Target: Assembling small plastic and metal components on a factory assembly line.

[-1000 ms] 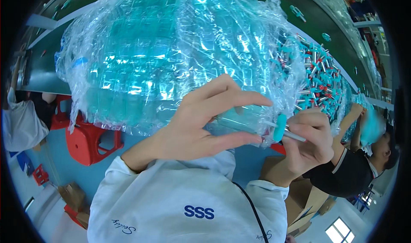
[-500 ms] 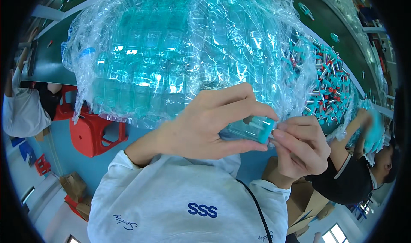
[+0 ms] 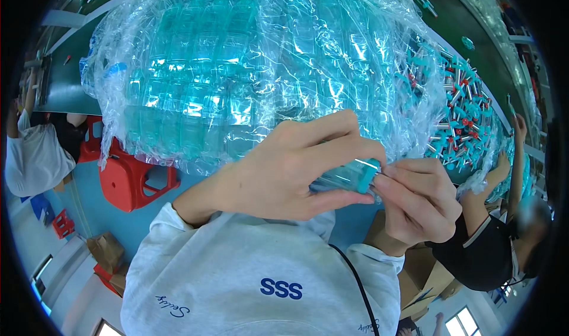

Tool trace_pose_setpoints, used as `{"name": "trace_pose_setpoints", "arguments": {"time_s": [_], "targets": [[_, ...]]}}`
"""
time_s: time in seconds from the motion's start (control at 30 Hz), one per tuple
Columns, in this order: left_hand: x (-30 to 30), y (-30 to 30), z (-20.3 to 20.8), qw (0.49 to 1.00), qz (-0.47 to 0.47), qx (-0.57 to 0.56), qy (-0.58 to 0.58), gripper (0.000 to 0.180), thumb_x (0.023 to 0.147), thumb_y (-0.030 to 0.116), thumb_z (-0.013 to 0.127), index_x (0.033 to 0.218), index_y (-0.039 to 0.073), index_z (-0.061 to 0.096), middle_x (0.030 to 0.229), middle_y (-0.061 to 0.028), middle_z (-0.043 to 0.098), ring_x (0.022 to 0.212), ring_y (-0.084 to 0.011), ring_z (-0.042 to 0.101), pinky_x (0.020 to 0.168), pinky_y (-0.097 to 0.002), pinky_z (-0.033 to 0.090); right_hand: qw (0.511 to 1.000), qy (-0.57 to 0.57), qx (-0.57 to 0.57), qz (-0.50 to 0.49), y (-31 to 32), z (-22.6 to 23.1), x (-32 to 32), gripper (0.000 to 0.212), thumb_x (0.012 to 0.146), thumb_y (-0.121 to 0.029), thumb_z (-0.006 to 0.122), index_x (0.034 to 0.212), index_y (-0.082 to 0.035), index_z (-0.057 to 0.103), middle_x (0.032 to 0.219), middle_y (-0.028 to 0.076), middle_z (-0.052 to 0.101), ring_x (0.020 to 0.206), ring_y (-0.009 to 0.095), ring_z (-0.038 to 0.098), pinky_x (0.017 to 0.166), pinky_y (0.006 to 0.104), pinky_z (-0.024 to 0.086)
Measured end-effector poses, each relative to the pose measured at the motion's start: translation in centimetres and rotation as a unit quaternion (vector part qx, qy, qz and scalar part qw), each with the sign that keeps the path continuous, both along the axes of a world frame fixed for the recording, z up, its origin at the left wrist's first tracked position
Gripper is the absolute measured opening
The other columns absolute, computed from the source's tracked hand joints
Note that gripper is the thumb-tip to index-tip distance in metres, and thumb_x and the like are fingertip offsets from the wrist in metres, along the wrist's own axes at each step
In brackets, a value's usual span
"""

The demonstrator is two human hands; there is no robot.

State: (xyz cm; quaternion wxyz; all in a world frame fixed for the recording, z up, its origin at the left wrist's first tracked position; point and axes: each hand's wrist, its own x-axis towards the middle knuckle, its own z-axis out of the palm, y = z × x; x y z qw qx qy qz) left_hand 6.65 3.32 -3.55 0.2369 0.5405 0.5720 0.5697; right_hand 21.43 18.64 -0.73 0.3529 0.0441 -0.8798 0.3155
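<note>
My left hand is closed round a clear plastic container with a teal rim; it lies on its side, rim to the right. At that rim, the fingertips of my right hand are pressed together. What they pinch is mostly hidden, with just a small shiny bit showing between fingers and rim. Beyond both hands, rows of clear teal containers fill a large plastic bag. To the right lies a heap of small parts with metal tubes and teal and red pieces.
A dark green work surface runs under the bag. Red stools stand at the left on a blue floor. A co-worker in black sits at the right, another in white at the left. Cardboard boxes stand at lower right.
The container has turned slightly in my left hand, and my right fingertips stay at its rim. At the right, the co-worker's arm has risen.
</note>
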Motion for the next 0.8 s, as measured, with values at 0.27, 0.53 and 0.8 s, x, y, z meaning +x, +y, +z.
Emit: {"name": "trace_pose_setpoints", "arguments": {"time_s": [0.27,0.53,0.8], "targets": [[-0.2,0.1,-0.2,1.000,0.008,0.019,-0.015,0.051,0.068,0.015,0.087,0.114,0.003,0.071,0.090,-0.0085,0.060,0.074,-0.0200,0.057,0.061,-0.0300,0.045,0.988,-0.038,-0.151,0.009,0.5,0.9,0.3,0.030,0.061,0.002,0.085,0.090,0.006,0.075,0.081,0.017,0.071,0.068,0.024,0.069,0.056,0.0271,0.052],[-1.4,-0.5,-0.9,0.998,0.027,0.057,-0.014,0.055,0.067,0.014,0.090,0.116,-0.001,0.071,0.092,-0.0117,0.069,0.071,-0.0182,0.061,0.059,-0.0284,0.047,0.985,-0.057,-0.161,0.001,0.9,0.3,1.3,0.032,0.062,0.000,0.088,0.089,0.008,0.074,0.077,0.019,0.072,0.062,0.023,0.069,0.054,0.0256,0.051],[-1.3,-0.2,-0.9,0.994,0.023,0.106,-0.010,0.052,0.063,0.012,0.092,0.108,-0.005,0.074,0.088,-0.0134,0.072,0.065,-0.0167,0.062,0.053,-0.0260,0.047,0.977,-0.079,-0.197,-0.033,0.2,-0.1,1.8,0.027,0.063,0.004,0.085,0.087,0.007,0.074,0.078,0.020,0.072,0.065,0.023,0.071,0.055,0.0246,0.052]]}}
